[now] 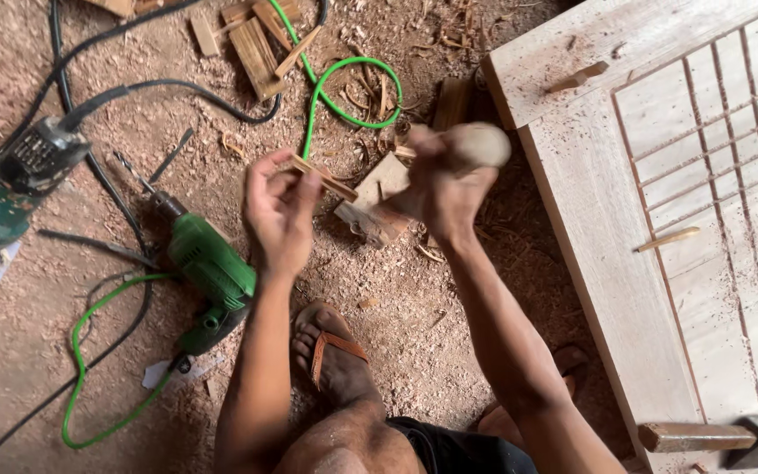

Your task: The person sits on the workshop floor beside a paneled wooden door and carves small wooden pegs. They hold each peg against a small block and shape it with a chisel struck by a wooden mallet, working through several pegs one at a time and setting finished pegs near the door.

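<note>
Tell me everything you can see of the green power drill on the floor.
The green power drill lies on its side on the sawdust-covered floor, left of the person's sandalled foot. Its body is green plastic with a dark metal chuck and a thin twist bit pointing up-left. A green cable loops from its rear. Neither hand touches it.

Dirt floor [414, 351] lay strewn with sawdust and wood shavings, offcut scraps [256, 44] scattered at the top, pale wooden door panel [589, 211] with grooved grid filled the right side, soft even daylight.
</note>
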